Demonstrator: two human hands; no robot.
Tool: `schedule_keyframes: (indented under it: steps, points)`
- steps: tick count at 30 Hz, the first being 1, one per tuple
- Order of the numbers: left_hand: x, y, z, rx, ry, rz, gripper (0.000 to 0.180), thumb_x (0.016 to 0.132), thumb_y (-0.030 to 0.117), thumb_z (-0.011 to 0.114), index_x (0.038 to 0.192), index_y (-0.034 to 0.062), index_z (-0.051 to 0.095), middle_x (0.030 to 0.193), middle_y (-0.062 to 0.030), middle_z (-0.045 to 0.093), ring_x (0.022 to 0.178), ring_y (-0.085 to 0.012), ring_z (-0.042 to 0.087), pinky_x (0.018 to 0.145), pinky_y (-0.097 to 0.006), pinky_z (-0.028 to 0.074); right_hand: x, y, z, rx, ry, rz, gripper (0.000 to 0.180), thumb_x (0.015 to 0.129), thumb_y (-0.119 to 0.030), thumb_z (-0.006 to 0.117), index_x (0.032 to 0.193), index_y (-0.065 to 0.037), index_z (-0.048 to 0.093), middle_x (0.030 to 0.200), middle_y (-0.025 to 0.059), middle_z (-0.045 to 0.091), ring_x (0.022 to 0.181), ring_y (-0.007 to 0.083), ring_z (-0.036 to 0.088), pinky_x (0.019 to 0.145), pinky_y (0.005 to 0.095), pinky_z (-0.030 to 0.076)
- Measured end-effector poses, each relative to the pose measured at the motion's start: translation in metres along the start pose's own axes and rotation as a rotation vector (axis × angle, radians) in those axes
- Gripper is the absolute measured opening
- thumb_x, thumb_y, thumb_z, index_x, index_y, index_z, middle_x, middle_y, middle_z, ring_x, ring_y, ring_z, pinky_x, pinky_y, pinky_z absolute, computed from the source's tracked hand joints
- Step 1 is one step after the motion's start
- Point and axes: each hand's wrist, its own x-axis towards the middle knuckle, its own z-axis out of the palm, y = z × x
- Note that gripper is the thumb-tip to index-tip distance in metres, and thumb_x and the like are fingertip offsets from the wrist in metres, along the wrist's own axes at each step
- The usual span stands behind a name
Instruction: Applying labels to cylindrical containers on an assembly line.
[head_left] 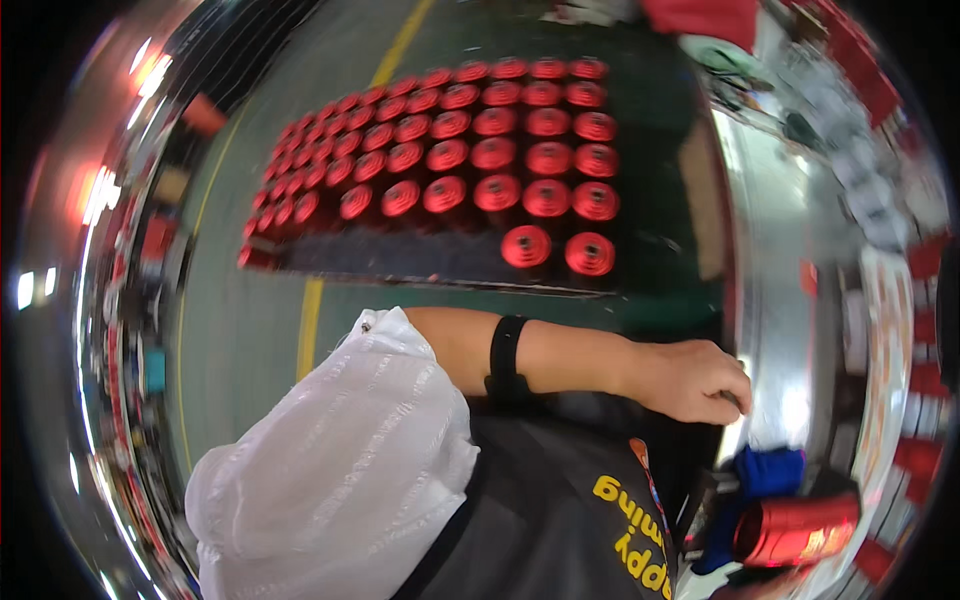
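Note:
My left hand [695,382] reaches across to the right at the end of a bare forearm with a black wristband [507,355]. Its fingers are curled closed beside the edge of a pale shiny bench [765,330]. A small dark bit shows at the fingertips; what it is cannot be made out. Below and right of that hand, a shiny red cylinder [795,530] lies on its side against a blue piece [770,470], which is blurred. A skin-toned patch under the cylinder, at the lower edge, may be part of my right hand; its fingers are hidden.
On the floor ahead, a low dark platform [400,258] bears rows of upright red-topped cylinders [445,194]. A brown board [703,200] leans by the bench. Clear plastic-wrapped items [865,190] lie along the far right. Shelving with goods lines the left; yellow lines mark the green floor.

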Motion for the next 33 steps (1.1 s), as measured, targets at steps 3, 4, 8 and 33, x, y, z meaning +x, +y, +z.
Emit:
schedule_keyframes:
  steps: [3,4,8,33]
  points:
    - [-0.071,-0.028,-0.024,0.087,0.351,-0.197,0.024,0.093,0.024,0.058,0.103,0.003,0.066,0.092,-0.0109,0.066,0.081,-0.0237,0.064,0.074,-0.035,0.049,0.014,0.023,0.027,-0.031,-0.11,0.002,0.056,0.101,-0.032,0.043,0.146,0.001,0.035,0.147,0.0161,0.039,0.133,0.0264,0.042,0.111,0.0406,0.034]
    - [-0.097,-0.041,-0.031,0.078,0.448,-0.295,0.024,0.093,0.023,0.058,0.102,0.0034,0.066,0.091,-0.0097,0.067,0.081,-0.0219,0.065,0.074,-0.034,0.05,0.015,0.027,0.036,-0.042,-0.135,-0.002,0.056,0.101,-0.032,0.043,0.146,0.001,0.035,0.147,0.0161,0.039,0.133,0.0265,0.042,0.111,0.0406,0.034]
    - [-0.196,-0.089,-0.039,-0.001,0.852,-0.631,0.022,0.094,0.023,0.058,0.1,0.0039,0.067,0.085,-0.0053,0.067,0.08,-0.0138,0.063,0.072,-0.03,0.05,0.018,0.034,0.068,-0.08,-0.218,-0.002,0.056,0.101,-0.032,0.044,0.145,0.001,0.036,0.146,0.016,0.04,0.133,0.0265,0.042,0.11,0.0405,0.034]
    - [-0.449,-0.221,-0.028,0.405,1.205,-1.293,0.021,0.087,0.025,0.054,0.094,0.0115,0.07,0.091,-0.0151,0.07,0.089,-0.0353,0.066,0.079,-0.044,0.052,-0.006,0.021,0.099,-0.12,-0.192,-0.059,0.054,0.101,-0.032,0.045,0.143,0.001,0.04,0.144,0.0156,0.042,0.13,0.0265,0.044,0.109,0.0405,0.035]
